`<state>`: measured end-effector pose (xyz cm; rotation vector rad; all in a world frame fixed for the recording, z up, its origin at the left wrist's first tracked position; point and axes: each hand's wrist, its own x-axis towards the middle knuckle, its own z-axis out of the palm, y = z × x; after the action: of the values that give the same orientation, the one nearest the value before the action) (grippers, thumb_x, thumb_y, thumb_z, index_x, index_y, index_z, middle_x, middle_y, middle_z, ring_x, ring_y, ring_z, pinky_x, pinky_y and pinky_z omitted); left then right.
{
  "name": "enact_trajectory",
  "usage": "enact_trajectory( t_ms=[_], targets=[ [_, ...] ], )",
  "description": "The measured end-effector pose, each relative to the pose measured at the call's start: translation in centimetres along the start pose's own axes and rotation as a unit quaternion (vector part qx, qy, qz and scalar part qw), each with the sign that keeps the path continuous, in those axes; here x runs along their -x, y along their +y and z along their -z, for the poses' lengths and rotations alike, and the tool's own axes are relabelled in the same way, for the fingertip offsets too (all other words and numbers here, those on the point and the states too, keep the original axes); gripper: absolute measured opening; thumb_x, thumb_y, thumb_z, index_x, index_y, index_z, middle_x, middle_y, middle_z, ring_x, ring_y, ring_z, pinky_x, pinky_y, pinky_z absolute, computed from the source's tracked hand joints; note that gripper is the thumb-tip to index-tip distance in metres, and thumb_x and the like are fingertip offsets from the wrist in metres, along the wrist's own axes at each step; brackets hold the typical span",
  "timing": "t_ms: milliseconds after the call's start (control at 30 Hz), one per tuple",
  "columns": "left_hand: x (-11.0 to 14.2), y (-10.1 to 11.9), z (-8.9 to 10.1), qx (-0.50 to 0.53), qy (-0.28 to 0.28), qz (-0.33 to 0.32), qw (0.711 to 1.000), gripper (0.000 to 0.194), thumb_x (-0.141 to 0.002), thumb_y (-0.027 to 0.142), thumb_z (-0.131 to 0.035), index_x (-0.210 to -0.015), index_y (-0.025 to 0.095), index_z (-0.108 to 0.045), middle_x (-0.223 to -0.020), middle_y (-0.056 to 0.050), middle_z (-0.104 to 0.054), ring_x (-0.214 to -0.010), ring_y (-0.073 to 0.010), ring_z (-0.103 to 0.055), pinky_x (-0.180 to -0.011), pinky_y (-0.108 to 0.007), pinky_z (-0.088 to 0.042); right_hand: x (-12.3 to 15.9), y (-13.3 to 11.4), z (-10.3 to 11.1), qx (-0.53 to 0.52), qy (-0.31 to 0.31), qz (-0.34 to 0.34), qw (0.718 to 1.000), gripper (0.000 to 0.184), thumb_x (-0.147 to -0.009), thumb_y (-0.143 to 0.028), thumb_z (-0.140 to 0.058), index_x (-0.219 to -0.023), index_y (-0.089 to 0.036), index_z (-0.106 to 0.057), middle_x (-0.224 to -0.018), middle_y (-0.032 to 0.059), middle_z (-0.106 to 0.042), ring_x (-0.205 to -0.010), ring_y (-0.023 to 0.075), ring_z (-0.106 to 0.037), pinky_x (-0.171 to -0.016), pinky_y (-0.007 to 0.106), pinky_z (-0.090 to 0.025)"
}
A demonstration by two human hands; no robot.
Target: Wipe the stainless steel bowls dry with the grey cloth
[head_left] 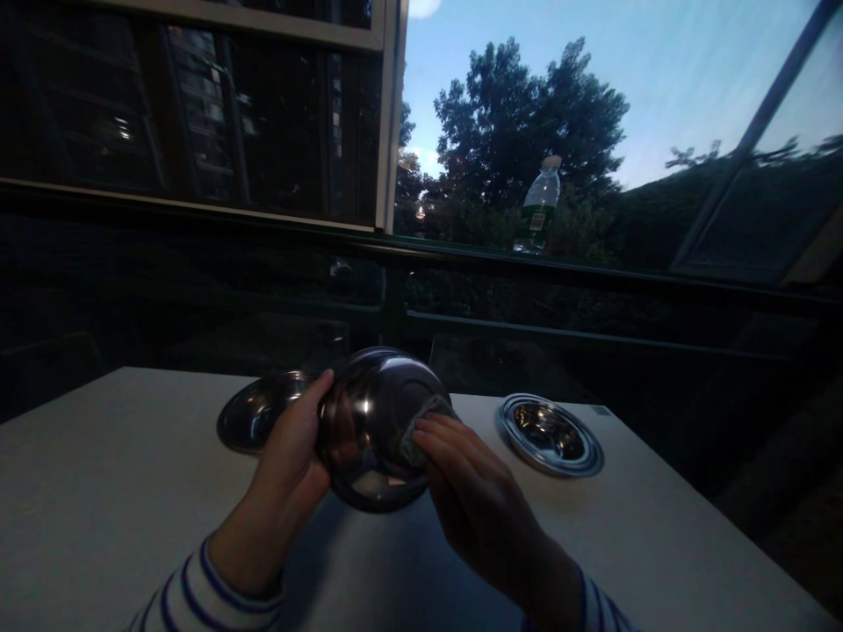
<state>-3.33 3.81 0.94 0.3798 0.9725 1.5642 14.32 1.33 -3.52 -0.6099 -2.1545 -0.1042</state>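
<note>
A shiny metal bowl (pixel 359 421) is held up above the table, its rounded underside turned towards me. My left hand (pixel 293 452) grips it by the left rim, thumb at the upper edge. Against the bowl's outer surface on the right, my right hand (pixel 471 491) presses a crumpled greyish cloth (pixel 416 439), with the fingers closed over it. Part of the cloth lies hidden under those fingers. Behind my left hand, another metal bowl (pixel 243 421) rests on the table. To the right of my right hand sits a stack of metal bowls (pixel 507 430).
The white table (pixel 132 491) spans the lower view, its far edge near a dark railing (pixel 593 329). A clear plastic bottle (pixel 541 202) with a green label stands on the window ledge. The window frame (pixel 388 114) rises at the back, with trees outside.
</note>
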Motion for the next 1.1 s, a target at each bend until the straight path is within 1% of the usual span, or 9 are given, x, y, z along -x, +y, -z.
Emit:
enact_trajectory(
  t_ms=[267, 433, 533, 600, 700, 800, 900, 1000, 1100],
  targets=[
    [0.8, -1.8, -0.6, -0.024, -0.018, 0.050, 0.998, 0.015, -0.081, 0.019, -0.054, -0.069, 0.013, -0.061, -0.050, -0.002, -0.064, -0.041, -0.0143, -0.060, -0.041, -0.024, -0.049, -0.2, -1.4, -0.1, -0.007, -0.018, 0.049, 0.999, 0.039, -0.086, -0.007, -0.042, -0.125, -0.011, -0.040, -0.123, 0.0136, -0.053, -0.123, 0.0212, -0.040, -0.099, 0.040, -0.043],
    [1.2, -3.0, -0.5, -0.060, -0.078, 0.038, 0.994, 0.014, -0.078, 0.020, -0.058, -0.068, 0.013, -0.064, -0.056, -0.004, -0.068, -0.046, -0.0141, -0.062, -0.043, -0.022, -0.048, -0.2, 0.7, 0.6, 0.020, 0.020, -0.011, 1.000, 0.037, -0.089, -0.013, -0.040, -0.126, -0.015, -0.042, -0.127, 0.0126, -0.051, -0.124, 0.0225, -0.041, -0.100, 0.046, -0.040],
    [1.5, -3.2, -0.5, -0.073, -0.102, 0.038, 0.991, 0.013, -0.078, 0.020, -0.058, -0.070, 0.012, -0.066, -0.059, -0.005, -0.069, -0.050, -0.0143, -0.064, -0.046, -0.021, -0.049, 0.0, 1.7, 0.9, 0.032, 0.052, -0.055, 0.997, 0.036, -0.089, -0.011, -0.037, -0.124, -0.016, -0.044, -0.125, 0.0117, -0.053, -0.120, 0.0201, -0.046, -0.101, 0.044, -0.041],
    [1.5, -3.1, -0.5, -0.071, -0.094, 0.037, 0.992, 0.014, -0.078, 0.019, -0.058, -0.070, 0.012, -0.066, -0.058, -0.005, -0.069, -0.050, -0.0141, -0.064, -0.047, -0.021, -0.049, 0.0, 1.6, 0.9, 0.026, 0.051, -0.056, 0.997, 0.036, -0.089, -0.011, -0.037, -0.124, -0.016, -0.044, -0.126, 0.0115, -0.052, -0.121, 0.0200, -0.044, -0.102, 0.045, -0.039],
    [1.2, -2.8, -0.4, -0.057, -0.056, 0.047, 0.996, 0.012, -0.078, 0.020, -0.058, -0.071, 0.013, -0.064, -0.056, -0.003, -0.068, -0.046, -0.0139, -0.062, -0.045, -0.023, -0.049, -0.1, 0.5, 0.5, 0.008, 0.010, -0.013, 1.000, 0.035, -0.090, -0.013, -0.038, -0.125, -0.015, -0.042, -0.129, 0.0118, -0.050, -0.126, 0.0215, -0.038, -0.103, 0.048, -0.036],
    [0.9, -2.0, -0.4, -0.039, -0.022, 0.057, 0.997, 0.013, -0.080, 0.021, -0.056, -0.069, 0.014, -0.061, -0.050, -0.002, -0.065, -0.041, -0.0139, -0.060, -0.040, -0.023, -0.048, -0.2, -1.1, -0.2, 0.002, -0.025, 0.048, 0.999, 0.035, -0.088, -0.009, -0.038, -0.122, -0.011, -0.044, -0.128, 0.0120, -0.051, -0.129, 0.0199, -0.033, -0.104, 0.042, -0.037],
    [0.8, -0.7, -0.5, -0.017, -0.007, 0.055, 0.998, 0.017, -0.083, 0.020, -0.050, -0.070, 0.014, -0.060, -0.047, -0.001, -0.063, -0.038, -0.0131, -0.058, -0.039, -0.023, -0.047, -0.4, -2.3, -0.8, 0.026, -0.040, 0.095, 0.994, 0.029, -0.089, -0.009, -0.038, -0.116, -0.010, -0.050, -0.123, 0.0088, -0.056, -0.127, 0.0179, -0.036, -0.105, 0.037, -0.036],
    [0.9, 0.0, -0.6, -0.008, 0.005, 0.053, 0.999, 0.019, -0.085, 0.020, -0.047, -0.071, 0.014, -0.060, -0.046, -0.001, -0.062, -0.036, -0.0120, -0.056, -0.037, -0.021, -0.045, -0.5, -2.8, -1.0, 0.059, -0.058, 0.107, 0.991, 0.027, -0.091, -0.012, -0.038, -0.114, -0.012, -0.053, -0.120, 0.0051, -0.059, -0.125, 0.0161, -0.038, -0.106, 0.034, -0.035],
    [0.6, -0.6, -0.5, -0.017, -0.010, 0.049, 0.999, 0.018, -0.083, 0.020, -0.051, -0.069, 0.014, -0.060, -0.046, 0.000, -0.061, -0.038, -0.0110, -0.056, -0.039, -0.020, -0.045, -0.5, -2.7, -0.8, 0.060, -0.058, 0.100, 0.992, 0.029, -0.092, -0.012, -0.036, -0.117, -0.013, -0.051, -0.122, 0.0054, -0.057, -0.127, 0.0164, -0.036, -0.105, 0.035, -0.036]
  ],
)
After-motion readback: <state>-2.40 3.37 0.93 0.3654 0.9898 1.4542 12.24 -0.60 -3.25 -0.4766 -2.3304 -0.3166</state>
